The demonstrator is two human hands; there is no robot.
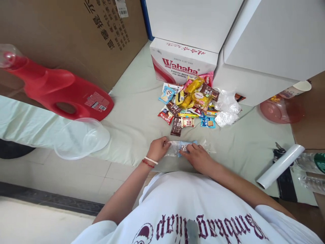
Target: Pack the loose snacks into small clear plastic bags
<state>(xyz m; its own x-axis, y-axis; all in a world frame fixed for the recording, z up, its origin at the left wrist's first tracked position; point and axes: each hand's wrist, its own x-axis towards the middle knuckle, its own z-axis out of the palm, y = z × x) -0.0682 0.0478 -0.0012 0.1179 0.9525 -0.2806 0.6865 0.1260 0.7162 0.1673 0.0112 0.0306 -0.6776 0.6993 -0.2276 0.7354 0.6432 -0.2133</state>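
My left hand [158, 149] pinches the left end of a clear plastic bag [173, 149] close to the front edge of the cloth-covered table. Inside the bag shows a light blue snack packet [183, 144] with dark print. The fingers of my right hand [199, 157] are bent over that packet's right half, gripping it through the film. Just beyond both hands lies a heap of wrapped snacks [194, 98]; a brown packet [176, 127] is nearest. Crumpled clear plastic bags [228, 106] rest against the heap's right side.
Behind the heap stand a Wahaha carton [182, 61] and white boxes [266, 37]. A red jug [61, 88] and a clear round lid [83, 139] are at left. To the right are a pink bowl [276, 110], a white roll [280, 166], keys [280, 147] and plastic bottles [308, 162].
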